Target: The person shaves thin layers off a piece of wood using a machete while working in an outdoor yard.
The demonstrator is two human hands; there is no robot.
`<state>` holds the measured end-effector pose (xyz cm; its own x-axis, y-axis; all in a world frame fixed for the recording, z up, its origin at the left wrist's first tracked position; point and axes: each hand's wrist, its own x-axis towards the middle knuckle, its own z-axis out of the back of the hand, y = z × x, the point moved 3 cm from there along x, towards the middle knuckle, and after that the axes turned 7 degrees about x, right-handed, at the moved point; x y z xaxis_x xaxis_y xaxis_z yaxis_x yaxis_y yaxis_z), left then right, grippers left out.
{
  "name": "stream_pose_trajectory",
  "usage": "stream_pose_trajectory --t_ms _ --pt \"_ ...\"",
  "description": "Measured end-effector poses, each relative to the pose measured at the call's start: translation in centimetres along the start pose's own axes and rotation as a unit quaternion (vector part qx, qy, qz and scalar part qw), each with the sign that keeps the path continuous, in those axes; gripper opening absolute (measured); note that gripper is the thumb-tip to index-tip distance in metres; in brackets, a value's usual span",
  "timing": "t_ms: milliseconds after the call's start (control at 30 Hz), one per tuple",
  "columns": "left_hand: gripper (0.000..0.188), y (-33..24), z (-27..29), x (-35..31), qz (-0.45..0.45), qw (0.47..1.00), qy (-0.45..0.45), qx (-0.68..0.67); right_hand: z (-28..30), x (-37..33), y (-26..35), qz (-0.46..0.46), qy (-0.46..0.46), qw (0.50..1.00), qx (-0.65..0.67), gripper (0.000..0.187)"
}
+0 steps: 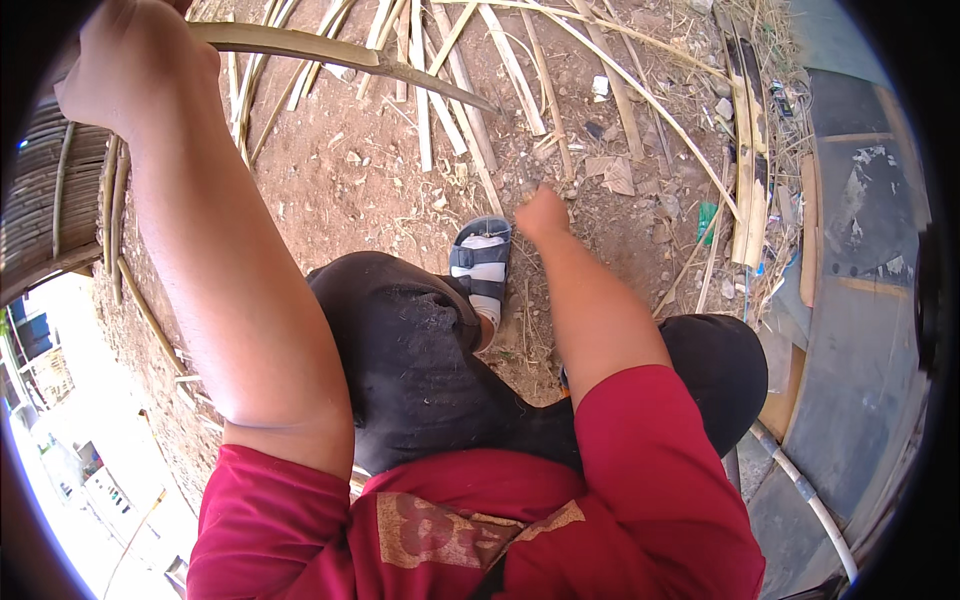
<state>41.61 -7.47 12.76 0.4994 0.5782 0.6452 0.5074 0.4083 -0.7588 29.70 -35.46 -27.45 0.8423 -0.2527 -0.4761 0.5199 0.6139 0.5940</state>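
Observation:
My left hand (135,65) is raised at the upper left, fingers closed around a long curved bamboo strip (330,50) that runs to the right and tapers to a point. My right hand (543,212) reaches down toward the dirt ground near thin bamboo slivers; its fingers look curled, and I cannot tell whether it holds anything. Below me are my black trousers and a sandalled foot (480,265).
Many split bamboo strips (450,90) lie scattered over the dirt ahead. A woven bamboo piece (50,190) sits at the left edge. Weathered boards and a dark panel (860,220) line the right side, with a white pipe (810,500) below.

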Motion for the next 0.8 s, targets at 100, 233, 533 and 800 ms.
stream_pose_trajectory --t_ms 100,233,533,800 --pt "0.067 0.4 0.2 -0.3 0.006 1.000 0.002 0.009 -1.2 1.9 -2.3 0.005 0.007 0.999 -0.046 0.041" --pt "0.069 1.1 0.4 -0.2 0.017 1.000 0.004 0.014 -1.8 3.2 -4.2 -0.082 0.092 0.967 0.224 0.031" --pt "0.063 -0.9 -0.6 -0.7 -0.001 1.000 0.000 -0.011 7.3 1.9 8.8 0.167 -0.164 0.933 0.274 0.030" --pt "0.058 -0.3 -0.5 -2.3 0.027 0.999 -0.017 0.015 -1.8 -0.7 -3.3 -0.035 0.043 0.997 -0.058 0.043"
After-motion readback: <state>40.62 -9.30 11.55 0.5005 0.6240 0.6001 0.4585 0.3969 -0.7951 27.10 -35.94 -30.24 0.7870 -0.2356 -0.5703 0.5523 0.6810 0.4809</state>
